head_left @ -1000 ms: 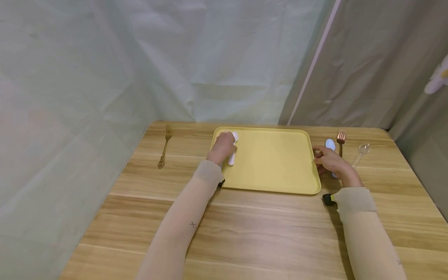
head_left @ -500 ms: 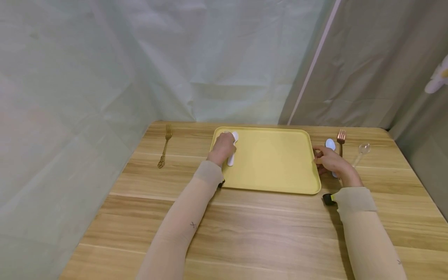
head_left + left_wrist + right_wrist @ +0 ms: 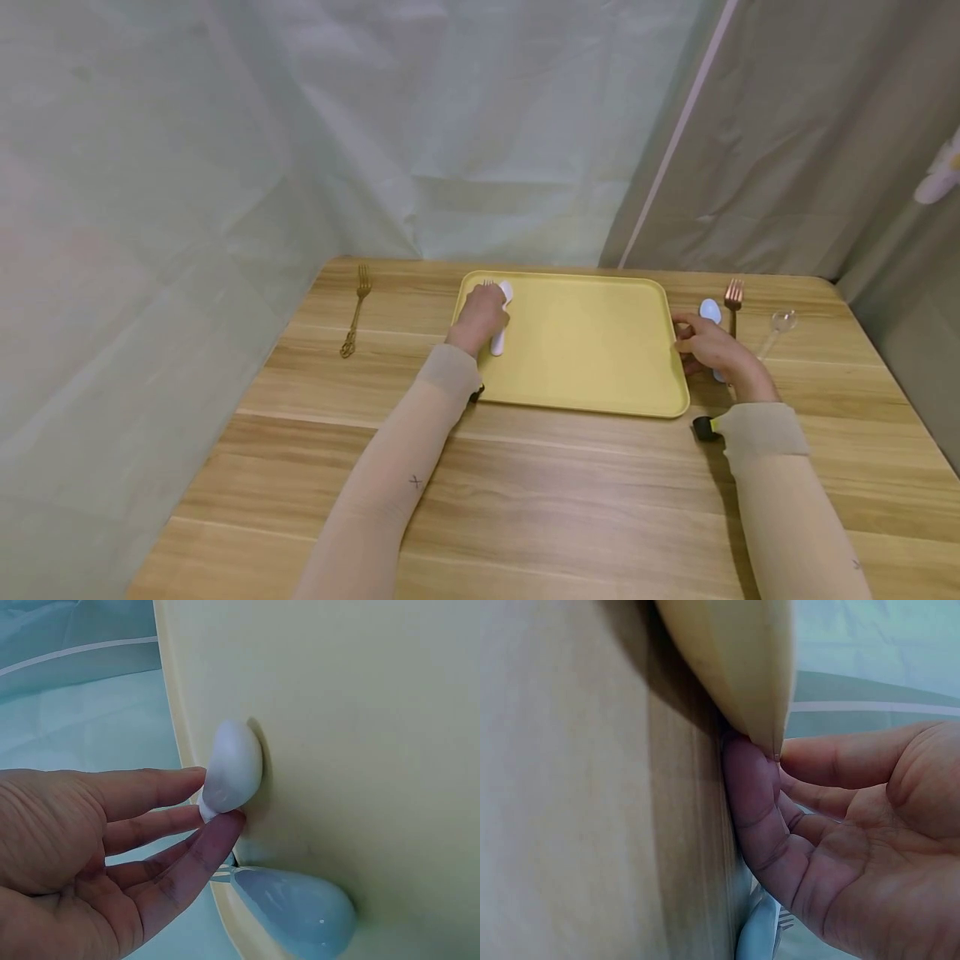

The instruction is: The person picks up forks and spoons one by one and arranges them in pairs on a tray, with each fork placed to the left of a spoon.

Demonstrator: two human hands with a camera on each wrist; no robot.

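Yellow plastic tray (image 3: 577, 350) lies flat on the wooden worktop (image 3: 525, 483), and the work looks about half done, to judge from how the cutlery lies. On the tray's left edge lie a white spoon (image 3: 500, 321) and, in the left wrist view, a second pale blue spoon (image 3: 300, 911) just beside it; the left hand (image 3: 478, 318) rests over them, its fingers nearly straight and relaxed, the fingertips (image 3: 225, 825) touching the white spoon's neck without curling round it. Off the tray remain a pale blue spoon (image 3: 709, 312) and a copper fork (image 3: 733, 297) just right of the tray, a clear spoon (image 3: 777, 327) further right, and a gold fork (image 3: 356, 312) well apart on the left. The right hand (image 3: 712, 352) lies on the worktop over the blue spoon's handle, fingers loosely extended and holding nothing; in the right wrist view its thumb (image 3: 757, 817) presses against the tray's right rim, with the spoon partly under the palm.
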